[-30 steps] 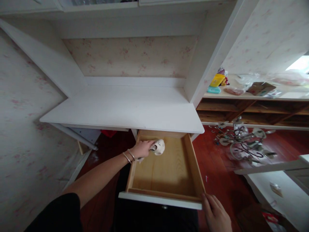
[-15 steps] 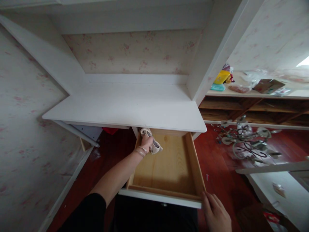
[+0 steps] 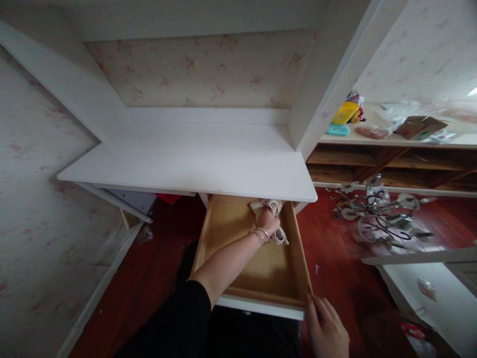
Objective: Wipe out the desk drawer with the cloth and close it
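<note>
The left hand (image 3: 269, 219), fist closed on the cloth (image 3: 278, 233), has crossed to the drawer (image 3: 298, 258)'s back right corner; right hand (image 3: 327, 330) still grips its front.

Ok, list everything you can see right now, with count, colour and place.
drawer: one, light wood with a white front, pulled open under the desk
cloth: one, off-white, bunched at the back right of the drawer
desk: one, white, in the alcove above the drawer
shelf unit: one, brown wood, at right
yellow box: one, on top of the shelf unit
cardboard box: one, brown, on top of the shelf unit
metal lamp: one, dark with pale parts, lying on the red floor at right
bracelets: two, silver, on the left wrist
left hand: on the cloth, at the back of the drawer
right hand: fingers on the drawer's front right corner
</note>
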The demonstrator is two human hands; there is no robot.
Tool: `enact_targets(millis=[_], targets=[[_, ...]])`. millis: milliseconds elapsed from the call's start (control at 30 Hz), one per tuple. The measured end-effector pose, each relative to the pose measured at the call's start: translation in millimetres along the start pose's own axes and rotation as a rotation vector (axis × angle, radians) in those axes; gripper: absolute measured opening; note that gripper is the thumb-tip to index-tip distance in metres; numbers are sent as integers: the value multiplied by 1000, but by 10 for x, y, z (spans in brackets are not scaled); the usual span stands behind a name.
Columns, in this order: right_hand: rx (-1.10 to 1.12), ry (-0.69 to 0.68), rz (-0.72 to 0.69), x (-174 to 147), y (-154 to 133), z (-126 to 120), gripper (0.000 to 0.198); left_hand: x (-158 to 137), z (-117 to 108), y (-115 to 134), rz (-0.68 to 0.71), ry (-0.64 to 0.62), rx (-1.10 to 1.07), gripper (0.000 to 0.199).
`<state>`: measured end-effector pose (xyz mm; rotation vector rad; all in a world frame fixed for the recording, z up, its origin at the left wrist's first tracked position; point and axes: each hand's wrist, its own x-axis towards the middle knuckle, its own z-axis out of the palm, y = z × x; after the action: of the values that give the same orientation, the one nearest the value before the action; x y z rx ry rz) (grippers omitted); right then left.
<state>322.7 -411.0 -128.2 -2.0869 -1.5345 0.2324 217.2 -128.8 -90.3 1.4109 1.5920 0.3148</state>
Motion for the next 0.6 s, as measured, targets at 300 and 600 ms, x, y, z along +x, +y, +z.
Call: enact_targets(millis=[300, 600], targets=[[238, 78, 211, -3, -214, -17, 59, -419, 180, -74, 367, -288, 317, 44], [367, 215, 586, 51, -440, -71, 58, -1155, -122, -464, 625, -676, 718, 33]])
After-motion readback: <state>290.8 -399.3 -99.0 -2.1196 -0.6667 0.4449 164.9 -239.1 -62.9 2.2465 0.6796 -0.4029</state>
